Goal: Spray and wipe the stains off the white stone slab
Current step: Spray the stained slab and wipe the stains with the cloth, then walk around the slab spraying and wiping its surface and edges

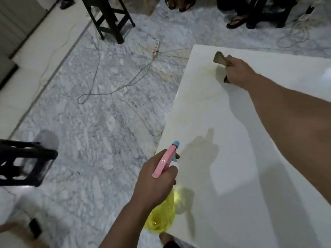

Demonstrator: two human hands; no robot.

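A: Right hand (236, 73), closed around a crumpled brownish cloth (220, 59), pressing near the far corner of the white stone slab (241, 158). Just beside the cloth, toward the left edge, a faint yellowish stain (208, 70), not yet wiped away.

B: And the left hand (157, 178)?

A: Wrapped around the neck of the spray bottle (162, 213), index finger near the trigger, pink nozzle (166, 158) aimed over the slab. Probably somewhere in the middle of the job: most of the surface already clean-looking, far corner remaining.

B: Anything in the way?

A: Nothing on the slab itself. Left of the bottle, on the marble floor (100, 122): loose cables (114, 90), a power strip (155, 49), dark stools (109, 18). Only a tripping risk.
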